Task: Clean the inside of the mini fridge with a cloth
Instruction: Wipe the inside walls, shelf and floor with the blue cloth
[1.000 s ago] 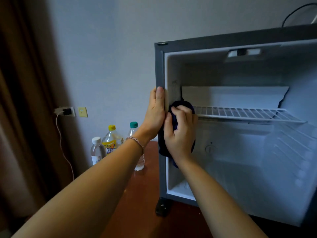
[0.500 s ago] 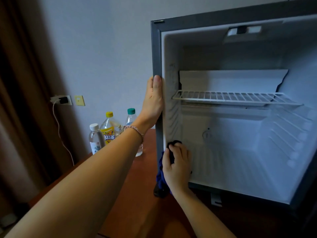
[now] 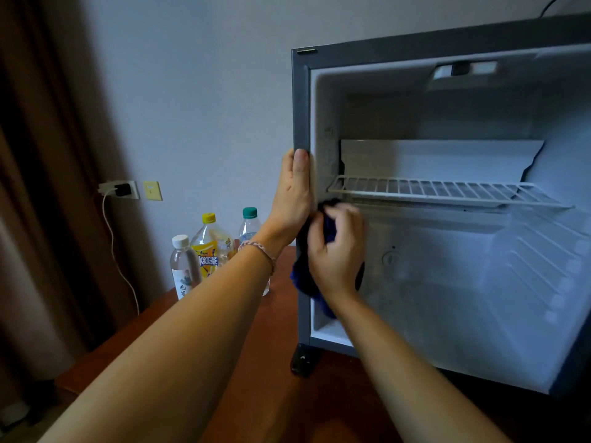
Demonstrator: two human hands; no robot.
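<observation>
Two hands are at work at the left edge of the one mini fridge (image 3: pixel 447 43), which stands open on a wooden table (image 3: pixel 287 410). We see the left hand (image 3: pixel 292 199) laid flat along the fridge's grey front frame, its fingers straight and pressed against the edge, with one braided bracelet (image 3: pixel 259 249) on the wrist. The right hand (image 3: pixel 335 251) has its fingers curled around one dark blue cloth (image 3: pixel 302 279), bunched against the inner left wall just below the single wire shelf (image 3: pixel 447 190); the cloth's loose end hangs down past the wrist. We count three bottles behind the left forearm: one white-capped (image 3: pixel 183 263), one yellow-capped (image 3: pixel 209 244) and one green-capped (image 3: pixel 248 223). On the wall we count one outlet (image 3: pixel 120 189) with a plug and white cable, and one yellow plate (image 3: pixel 152 190) beside it.
</observation>
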